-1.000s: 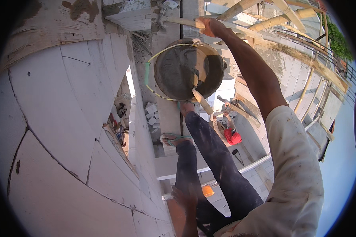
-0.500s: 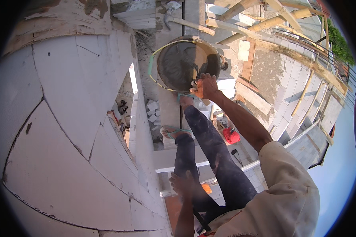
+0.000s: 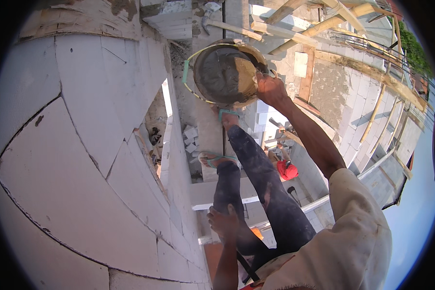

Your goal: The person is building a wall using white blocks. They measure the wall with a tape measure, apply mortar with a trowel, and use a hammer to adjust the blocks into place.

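A round dark bucket [image 3: 217, 99] of wet grey mortar [image 3: 219, 72] stands on the narrow walkway beyond my feet. Its yellowish wire handle [image 3: 189, 62] with a green grip leans out to the left. My right hand [image 3: 270, 90] is closed at the bucket's right rim, fingers bent over the edge; whatever they hold is hidden. Sunlight falls on the right part of the mortar. My left hand [image 3: 223, 220] lies on my left leg near the knee, fingers apart, holding nothing.
A hammer [image 3: 234, 30] lies beyond the bucket. A pale block wall [image 3: 82, 145] rises close on my left. Wooden poles [image 3: 324, 30] and planks cross at the right. Lower down are broken white blocks [image 3: 191, 137] and a red cap-like thing [image 3: 287, 170].
My right hand has shifted from the bucket's near rim to its right rim, slightly farther away. The bucket now looks tilted differently. My left hand stays on my leg.
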